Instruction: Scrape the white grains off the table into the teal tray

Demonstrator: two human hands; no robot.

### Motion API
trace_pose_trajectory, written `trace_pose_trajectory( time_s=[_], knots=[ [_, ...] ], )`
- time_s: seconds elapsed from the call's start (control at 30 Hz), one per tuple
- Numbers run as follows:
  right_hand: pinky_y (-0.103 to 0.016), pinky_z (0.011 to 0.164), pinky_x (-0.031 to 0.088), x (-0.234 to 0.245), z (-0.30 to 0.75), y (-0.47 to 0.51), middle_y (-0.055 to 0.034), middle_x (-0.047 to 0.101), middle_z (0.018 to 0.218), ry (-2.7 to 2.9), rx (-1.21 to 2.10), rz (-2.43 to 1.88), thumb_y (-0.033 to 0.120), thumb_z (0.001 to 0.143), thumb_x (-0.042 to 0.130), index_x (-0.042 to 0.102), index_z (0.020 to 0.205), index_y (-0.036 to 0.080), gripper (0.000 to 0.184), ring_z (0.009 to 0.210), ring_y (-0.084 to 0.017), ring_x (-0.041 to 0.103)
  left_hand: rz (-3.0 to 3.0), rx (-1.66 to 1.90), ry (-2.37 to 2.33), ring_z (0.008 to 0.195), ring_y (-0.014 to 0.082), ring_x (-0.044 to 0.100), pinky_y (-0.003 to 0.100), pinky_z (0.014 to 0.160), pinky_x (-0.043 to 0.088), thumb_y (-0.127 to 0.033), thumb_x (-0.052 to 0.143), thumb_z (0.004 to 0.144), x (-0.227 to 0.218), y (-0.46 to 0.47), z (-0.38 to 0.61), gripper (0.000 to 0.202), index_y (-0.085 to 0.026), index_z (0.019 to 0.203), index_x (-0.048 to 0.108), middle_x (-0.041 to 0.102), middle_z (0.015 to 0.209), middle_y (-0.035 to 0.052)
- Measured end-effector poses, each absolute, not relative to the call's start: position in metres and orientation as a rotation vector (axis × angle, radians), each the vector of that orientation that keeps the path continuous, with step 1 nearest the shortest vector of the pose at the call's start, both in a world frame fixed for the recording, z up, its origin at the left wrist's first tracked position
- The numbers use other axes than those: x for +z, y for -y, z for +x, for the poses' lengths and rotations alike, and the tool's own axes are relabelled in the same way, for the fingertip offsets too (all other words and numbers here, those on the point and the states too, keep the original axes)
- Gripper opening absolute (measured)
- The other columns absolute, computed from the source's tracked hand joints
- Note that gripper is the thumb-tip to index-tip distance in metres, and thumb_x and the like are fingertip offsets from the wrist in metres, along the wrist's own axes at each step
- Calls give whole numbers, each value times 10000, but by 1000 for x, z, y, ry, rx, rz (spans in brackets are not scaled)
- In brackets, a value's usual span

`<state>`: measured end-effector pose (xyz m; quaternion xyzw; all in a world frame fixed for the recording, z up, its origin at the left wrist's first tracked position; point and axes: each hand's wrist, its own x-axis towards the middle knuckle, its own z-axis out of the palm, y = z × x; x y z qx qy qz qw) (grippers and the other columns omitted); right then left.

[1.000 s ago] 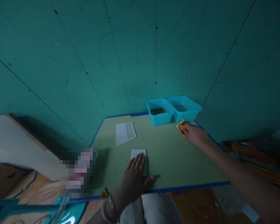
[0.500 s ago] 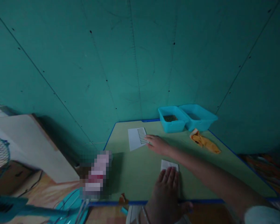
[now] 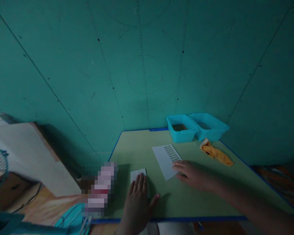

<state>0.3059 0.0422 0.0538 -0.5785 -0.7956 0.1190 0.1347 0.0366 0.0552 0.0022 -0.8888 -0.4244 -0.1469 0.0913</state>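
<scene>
My left hand (image 3: 136, 199) lies flat with outstretched fingers on a small white folded piece (image 3: 135, 173), paper or tissue, near the table's front left. Its palm hides most of that piece. A white card (image 3: 163, 160) with a row of dark, narrow marks or pieces along its right side lies at the middle of the table. The fingertips of my right hand (image 3: 189, 174) rest on the card's right edge, fingers stretched out and not wrapped round anything.
Two blue plastic bins (image 3: 185, 137) stand at the back right, one holding small dark bits. A yellow-orange cloth (image 3: 217, 153) lies before them. On the left is a pixelated pink object (image 3: 104, 182). The table (image 3: 134, 138) meets a green wall (image 3: 147, 65).
My left hand and the white folded piece have moved left across the table. The card has shifted right and nearer and turned, with my right hand touching it.
</scene>
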Motion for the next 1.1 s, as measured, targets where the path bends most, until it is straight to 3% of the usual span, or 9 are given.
trace_pose_trajectory(
  time_s=[0.07,0.2,0.37,0.53,0.7,0.83,0.93,1.03,1.1],
  knots=[
    [-434,1004,361,53,319,-26,-119,566,1269,2248,346,-1738,275,830,484,590,1183,172,382,1184,-241,489,-2734,-377,1278,1232,336,430,488,957,424,-549,325,835,12,-66,52,715,-8,1294,409,457,1325,261],
    [-448,994,374,53,334,-7,-136,577,1251,2152,344,-1823,261,839,458,591,1180,145,384,1174,-252,498,-2897,-207,1227,1256,350,383,492,988,393,-581,270,834,33,-81,89,778,47,1268,421,421,1333,290],
    [-452,989,390,54,341,9,-103,609,1216,2059,334,-1826,267,824,473,642,1108,202,337,1155,-259,518,-3081,-237,961,1319,304,284,463,1053,315,-625,267,810,36,-59,111,799,-33,1343,334,351,1408,223],
    [-386,932,460,49,348,16,-94,652,1137,1981,300,-1811,259,850,430,678,985,219,285,1085,-230,573,-3119,-207,884,1318,292,290,440,1055,322,-610,285,817,31,-59,102,775,-63,1366,299,329,1427,195],
    [-403,911,467,44,347,15,-102,655,1112,1940,222,-1847,279,855,410,661,968,198,287,1052,-227,587,-2930,-120,1222,1305,331,294,463,1047,310,-570,296,838,41,-133,109,759,21,1311,364,354,1390,273],
    [-452,909,457,40,350,10,-124,648,1125,1904,112,-1918,256,823,426,645,1028,185,308,1044,-257,589,-2894,-150,1289,1290,353,318,510,1003,345,-530,289,860,43,-172,116,706,24,1287,388,386,1356,309],
    [-479,914,447,37,356,4,-136,646,1127,1890,47,-1948,262,808,427,643,1038,176,328,1053,-278,585,-2931,-150,1248,1302,353,295,502,1021,322,-575,280,840,42,-158,117,760,22,1300,371,362,1376,298],
    [-489,912,444,33,359,-3,-135,642,1134,1890,29,-1949,274,803,409,638,1037,187,339,1060,-283,580,-3038,-115,1121,1333,307,246,440,1063,280,-652,252,798,41,-118,113,831,-29,1343,326,322,1428,231],
    [-491,919,438,30,361,-7,-146,636,1139,1899,41,-1936,290,810,386,634,1037,176,356,1066,-286,575,-3171,-115,943,1343,321,209,455,1068,263,-672,220,787,43,-89,108,882,-6,1363,262,267,1444,250]
  ],
)
